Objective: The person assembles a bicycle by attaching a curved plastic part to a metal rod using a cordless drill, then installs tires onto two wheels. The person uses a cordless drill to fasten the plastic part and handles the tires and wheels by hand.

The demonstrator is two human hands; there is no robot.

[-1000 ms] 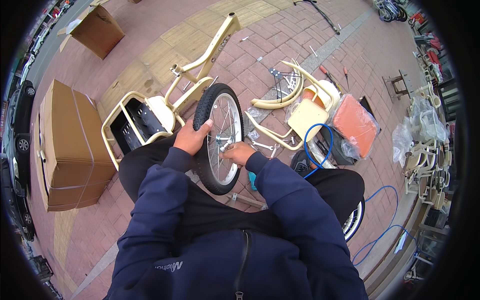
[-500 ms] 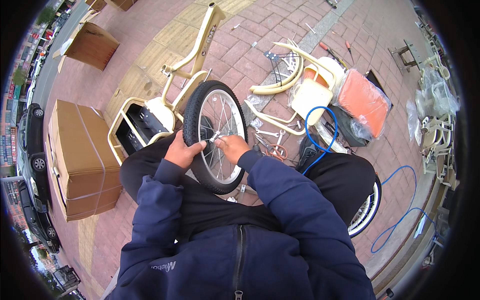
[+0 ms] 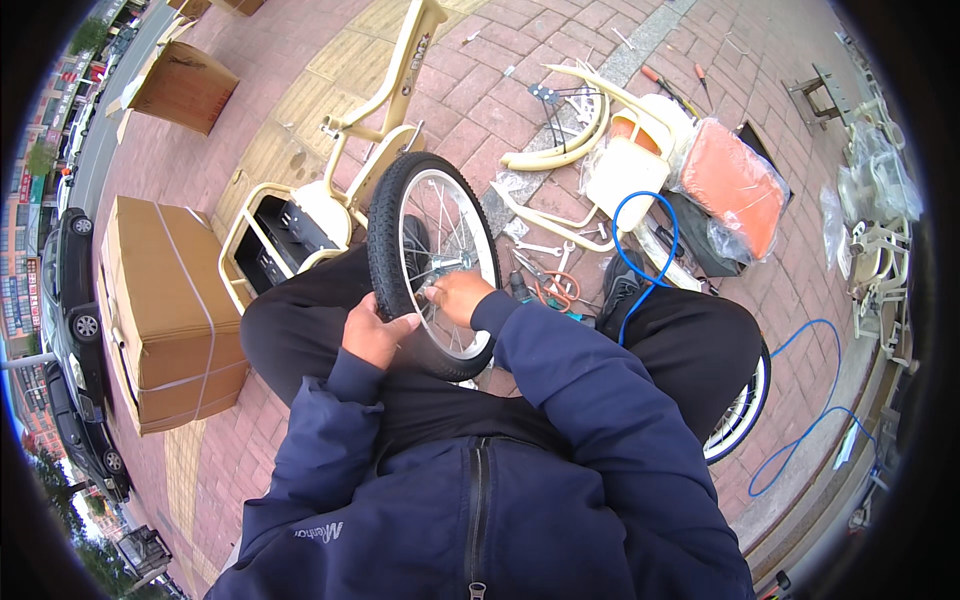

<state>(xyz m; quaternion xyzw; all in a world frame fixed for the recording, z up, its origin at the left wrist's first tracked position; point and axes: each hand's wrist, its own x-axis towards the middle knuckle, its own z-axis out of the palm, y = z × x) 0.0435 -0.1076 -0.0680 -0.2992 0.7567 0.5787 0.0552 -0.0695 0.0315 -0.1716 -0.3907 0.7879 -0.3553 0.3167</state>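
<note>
A small bicycle wheel [image 3: 487, 250] with a knobby black tyre, silver rim and spokes stands upright between my knees. My left hand [image 3: 374, 336] grips the tyre's near left side, its thumb stretched toward the rim and its other fingers mostly hidden. My right hand [image 3: 460, 298] reaches over the rim among the spokes, fingers pinched just below the hub [image 3: 444, 263]. What they pinch is too small to make out. Beyond the wheel lies a cream bicycle frame [image 3: 385, 105] with a black battery-like tray [image 3: 290, 237].
Wrenches [image 3: 543, 249] and orange-handled scissors [image 3: 560, 290] lie right of the wheel. Farther right are cream fenders [image 3: 560, 155], a wrapped orange pad [image 3: 730, 185] and a blue hose [image 3: 672, 225]. A large cardboard box [image 3: 165, 310] stands at left; another wheel [image 3: 745, 410] is beside my right knee.
My left hand has slid slightly down and nearer along the tyre. My right fingers have moved a little below the hub. The wheel has shifted slightly.
</note>
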